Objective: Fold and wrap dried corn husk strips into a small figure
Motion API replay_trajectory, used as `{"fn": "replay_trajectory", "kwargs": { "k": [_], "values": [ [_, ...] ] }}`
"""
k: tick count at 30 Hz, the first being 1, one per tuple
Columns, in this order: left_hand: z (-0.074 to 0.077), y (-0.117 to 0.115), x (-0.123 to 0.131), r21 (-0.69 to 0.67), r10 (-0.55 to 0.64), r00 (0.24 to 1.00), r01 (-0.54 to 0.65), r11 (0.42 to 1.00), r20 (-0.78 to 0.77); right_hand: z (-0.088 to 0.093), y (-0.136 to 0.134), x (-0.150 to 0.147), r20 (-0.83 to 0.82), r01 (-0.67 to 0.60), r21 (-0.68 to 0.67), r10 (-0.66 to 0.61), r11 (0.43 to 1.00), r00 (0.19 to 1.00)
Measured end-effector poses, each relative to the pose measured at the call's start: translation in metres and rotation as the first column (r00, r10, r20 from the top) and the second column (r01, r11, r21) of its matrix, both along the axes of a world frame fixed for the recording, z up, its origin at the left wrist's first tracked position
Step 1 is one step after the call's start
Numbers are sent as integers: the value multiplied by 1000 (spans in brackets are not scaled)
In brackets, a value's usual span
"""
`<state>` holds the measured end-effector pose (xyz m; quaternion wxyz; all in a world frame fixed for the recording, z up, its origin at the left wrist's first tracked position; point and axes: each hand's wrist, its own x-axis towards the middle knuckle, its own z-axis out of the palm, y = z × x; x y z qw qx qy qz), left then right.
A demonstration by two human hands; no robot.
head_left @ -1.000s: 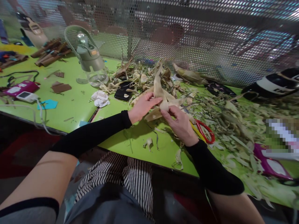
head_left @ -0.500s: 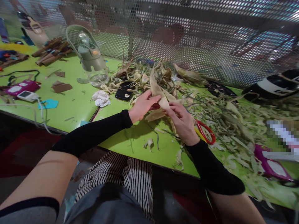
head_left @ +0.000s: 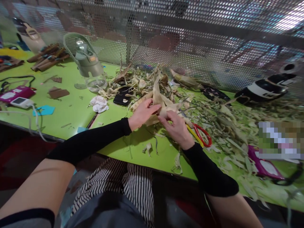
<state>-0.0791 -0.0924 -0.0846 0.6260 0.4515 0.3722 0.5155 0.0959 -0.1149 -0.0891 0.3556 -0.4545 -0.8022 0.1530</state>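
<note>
A pale dried corn husk point(head_left: 157, 94) is held between my two hands, its pointed tip upward and other strips fanning out to the right. My left hand point(head_left: 143, 114) pinches it from the left, thumb on top. My right hand point(head_left: 175, 126) grips its lower part with thumb and fingers close together. Just right of that hand lie scissors with red and yellow handles point(head_left: 201, 134), partly hidden. Behind the hands is a heap of dried husks and shreds point(head_left: 142, 79). A small husk scrap point(head_left: 147, 148) lies on the table below.
On the green table point(head_left: 64, 110) stand a clear bottle with a green lid point(head_left: 89, 63) and a lying black bottle point(head_left: 263, 88). Also there are a black phone-like object point(head_left: 123, 95), crumpled tissue point(head_left: 99, 104), purple devices point(head_left: 263, 163) and shredded husk point(head_left: 218, 117). A perforated metal screen point(head_left: 152, 41) closes the back.
The view has shifted slightly, so the table's things sit further left. My right hand has slid lower on the husk, and its fingers have curled in more. Both hands still hold it.
</note>
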Motion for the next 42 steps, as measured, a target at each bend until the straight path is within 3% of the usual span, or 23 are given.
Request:
{"fn": "replay_trajectory", "kwargs": {
  "k": [5, 10, 13, 18, 21, 27, 35, 42],
  "values": [
    [14, -4, -3, -74, 4, 997, 2, 997, 81, 3, -3, -2, -94, 20, -60, -25, 998, 995],
    [20, -6, -5, -101, 18, 989, -3, 995, 148, 4, -7, -3, -311, 51, -305, -150, 951, 938],
    [18, -5, -6, -130, 34, 983, -11, 992, 178, 3, -8, -3, -383, 39, -377, -194, 926, 903],
    [11, -4, -3, -182, -106, 966, 151, 972, 235, 0, -8, -1, -387, 48, -351, -192, 935, 902],
    [7, -3, -3, -217, -184, 967, 221, 951, 179, 0, -6, -2, -359, 54, -304, -167, 951, 918],
    [4, -2, -4, -190, -171, 979, 189, 963, 108, 2, -4, -2, -331, 71, -272, -162, 960, 930],
    [5, 7, -6, -275, -86, 982, 130, 953, 166, -2, 2, 2, -526, -71, -381, -153, 922, 836],
    [14, 8, -12, -311, -133, 979, 176, 934, 155, -3, 6, 5, -517, -17, -358, -182, 934, 836]
  ]
}}
